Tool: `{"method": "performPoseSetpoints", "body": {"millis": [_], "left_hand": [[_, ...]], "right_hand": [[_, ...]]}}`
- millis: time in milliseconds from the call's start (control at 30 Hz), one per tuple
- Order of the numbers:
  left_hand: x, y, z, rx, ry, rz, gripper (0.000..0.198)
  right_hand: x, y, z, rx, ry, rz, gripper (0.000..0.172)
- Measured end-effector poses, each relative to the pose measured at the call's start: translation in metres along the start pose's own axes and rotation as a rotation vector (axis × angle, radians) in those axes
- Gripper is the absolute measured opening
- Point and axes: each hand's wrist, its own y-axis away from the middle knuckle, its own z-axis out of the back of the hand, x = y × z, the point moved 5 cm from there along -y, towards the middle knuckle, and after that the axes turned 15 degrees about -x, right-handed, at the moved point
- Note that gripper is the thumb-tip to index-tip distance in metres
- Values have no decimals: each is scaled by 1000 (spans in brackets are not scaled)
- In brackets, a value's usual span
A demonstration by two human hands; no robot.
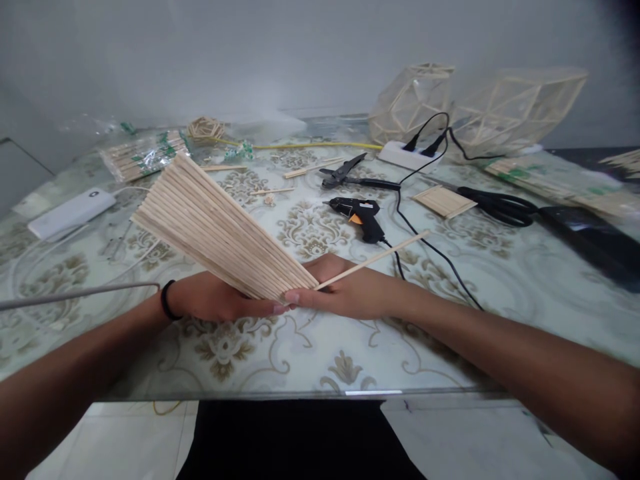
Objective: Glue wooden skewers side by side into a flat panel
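Over the surface (280, 360), left hand (215, 300) grips a mostly built stick panel (215, 227); right hand (350, 293) pinches one loose stick (375, 257) at its edge, not glued yet, I'd guess.

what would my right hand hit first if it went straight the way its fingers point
Most likely the left hand: the right hand, holding a single stick, points left at its fingertips, nearly touching them under the near corner of the stick panel. Depth leaves it unclear which comes first.
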Motion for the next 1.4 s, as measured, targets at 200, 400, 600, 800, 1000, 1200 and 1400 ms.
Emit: {"method": "performPoseSetpoints", "body": {"millis": [200,400,600,800,1000,1200,1400], "left_hand": [[3,1,-1,9,-14,2,46],[2,1,0,13,-11,11,46],[4,1,-2,26,2,18,47],[6,2,-1,9,-14,22,47],[4,2,0,13,-18,21,47],[5,2,0,17,-34,19,49],[5,2,0,10,-64,3,45]], "right_hand": [[-1,0,0,7,15,-14,56],[0,0,0,-7,-6,-7,48],[0,1,0,-2,-17,-6,47],[0,1,0,17,-45,-23,40],[1,1,0,7,-20,-18,43],[2,1,0,17,-17,-24,42],[1,0,1,-4,1,-32,44]]}}
